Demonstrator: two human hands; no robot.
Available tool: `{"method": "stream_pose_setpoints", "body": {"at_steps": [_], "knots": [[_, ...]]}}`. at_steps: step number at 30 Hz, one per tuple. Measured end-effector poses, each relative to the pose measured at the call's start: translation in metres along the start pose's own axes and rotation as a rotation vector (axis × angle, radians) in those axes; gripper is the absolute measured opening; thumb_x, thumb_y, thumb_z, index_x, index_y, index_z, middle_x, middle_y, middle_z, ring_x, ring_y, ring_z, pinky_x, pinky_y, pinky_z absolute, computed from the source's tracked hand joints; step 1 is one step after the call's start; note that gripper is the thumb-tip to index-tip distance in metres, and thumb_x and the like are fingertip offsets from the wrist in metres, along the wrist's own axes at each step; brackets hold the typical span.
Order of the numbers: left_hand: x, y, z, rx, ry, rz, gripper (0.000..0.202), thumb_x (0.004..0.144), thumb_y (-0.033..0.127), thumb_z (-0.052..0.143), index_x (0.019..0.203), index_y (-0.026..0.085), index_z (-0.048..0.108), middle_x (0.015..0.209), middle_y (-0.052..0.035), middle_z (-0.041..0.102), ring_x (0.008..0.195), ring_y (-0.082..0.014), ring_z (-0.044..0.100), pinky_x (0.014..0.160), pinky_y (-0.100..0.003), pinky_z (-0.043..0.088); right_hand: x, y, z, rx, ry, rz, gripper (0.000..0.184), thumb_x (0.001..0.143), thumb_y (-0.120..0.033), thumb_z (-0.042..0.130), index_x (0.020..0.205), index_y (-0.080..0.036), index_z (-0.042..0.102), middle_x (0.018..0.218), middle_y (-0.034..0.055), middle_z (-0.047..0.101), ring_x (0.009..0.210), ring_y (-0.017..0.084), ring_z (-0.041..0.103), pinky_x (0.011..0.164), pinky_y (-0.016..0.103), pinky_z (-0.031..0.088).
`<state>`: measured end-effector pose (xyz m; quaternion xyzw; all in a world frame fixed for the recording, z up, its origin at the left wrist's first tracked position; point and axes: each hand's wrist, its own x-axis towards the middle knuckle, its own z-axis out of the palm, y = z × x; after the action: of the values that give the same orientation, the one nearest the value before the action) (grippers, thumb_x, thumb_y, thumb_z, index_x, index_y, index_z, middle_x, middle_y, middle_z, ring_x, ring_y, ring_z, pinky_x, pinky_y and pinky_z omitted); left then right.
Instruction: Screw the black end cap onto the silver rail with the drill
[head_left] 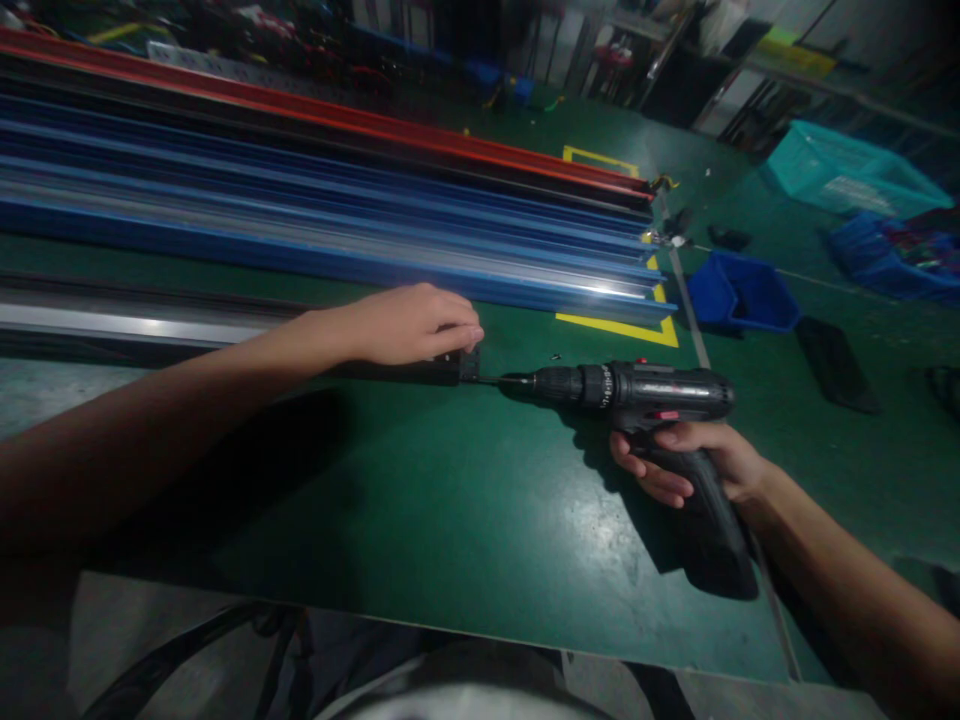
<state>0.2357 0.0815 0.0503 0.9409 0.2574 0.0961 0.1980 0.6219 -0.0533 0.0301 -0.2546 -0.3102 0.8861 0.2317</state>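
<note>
Left forearm crossed the near edge of the green table [450,520]. Left hand [416,322] was curled down, grasping the black end piece [454,368] of a dark rail [112,325] that ran off toward the left edge. Right hand [697,465] was clenched round the handle of the cordless drill [652,395], its bit tip at the end piece. Bare surface lay open between drill and near edge. Blue profiles [337,220] were stacked along the far edge. A blue bin [742,292] sat beyond the right edge. Drill lettering was too blurred to read.
</note>
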Motion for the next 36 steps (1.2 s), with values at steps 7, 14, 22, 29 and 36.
{"method": "stream_pose_setpoints", "body": {"at_steps": [7,14,22,29,36], "knots": [[0.0,0.0006,0.0004,-0.005,-0.003,-0.011,0.043,0.105,0.047,0.04,0.093,0.021,0.072,0.093,-0.0014,0.073,0.086,-0.0154,0.066,0.081,-0.027,0.044,0.0002,0.0008,-0.0018,0.007,-0.006,-0.001,0.033,0.095,-0.023,0.061,0.117,-0.001,0.071,0.094,0.0117,0.069,0.055,0.007,0.056,0.06,0.021,0.059],[-0.0003,0.0012,-0.0002,-0.016,0.002,-0.013,0.042,0.105,0.046,0.041,0.094,0.021,0.073,0.094,-0.0018,0.073,0.085,-0.0153,0.066,0.08,-0.027,0.044,0.0008,0.0003,-0.0022,0.0,-0.013,0.003,0.033,0.096,-0.024,0.061,0.117,-0.001,0.071,0.095,0.0119,0.069,0.056,0.006,0.057,0.061,0.021,0.059],[0.0004,0.0012,-0.0003,0.009,0.008,0.003,0.044,0.105,0.046,0.04,0.093,0.021,0.074,0.093,-0.0019,0.074,0.085,-0.0155,0.067,0.08,-0.027,0.044,0.0002,0.0005,-0.0024,-0.013,0.009,0.002,0.031,0.096,-0.024,0.062,0.115,-0.002,0.071,0.093,0.0101,0.068,0.054,0.005,0.056,0.058,0.021,0.059],[0.0002,0.0012,-0.0004,0.007,0.008,0.002,0.044,0.105,0.046,0.039,0.093,0.021,0.074,0.093,-0.0019,0.075,0.085,-0.0153,0.067,0.081,-0.026,0.045,-0.0005,0.0006,0.001,-0.022,0.027,0.0,0.03,0.095,-0.025,0.063,0.114,-0.003,0.072,0.09,0.0083,0.069,0.052,0.005,0.053,0.057,0.02,0.057],[0.0001,0.0018,-0.0006,0.007,0.002,-0.014,0.043,0.105,0.047,0.04,0.092,0.021,0.073,0.092,-0.0013,0.074,0.084,-0.0149,0.066,0.079,-0.026,0.045,-0.001,0.0017,0.0017,-0.037,0.05,0.0,0.029,0.094,-0.027,0.065,0.11,-0.005,0.073,0.088,0.0067,0.068,0.05,0.004,0.051,0.055,0.019,0.056]]}}
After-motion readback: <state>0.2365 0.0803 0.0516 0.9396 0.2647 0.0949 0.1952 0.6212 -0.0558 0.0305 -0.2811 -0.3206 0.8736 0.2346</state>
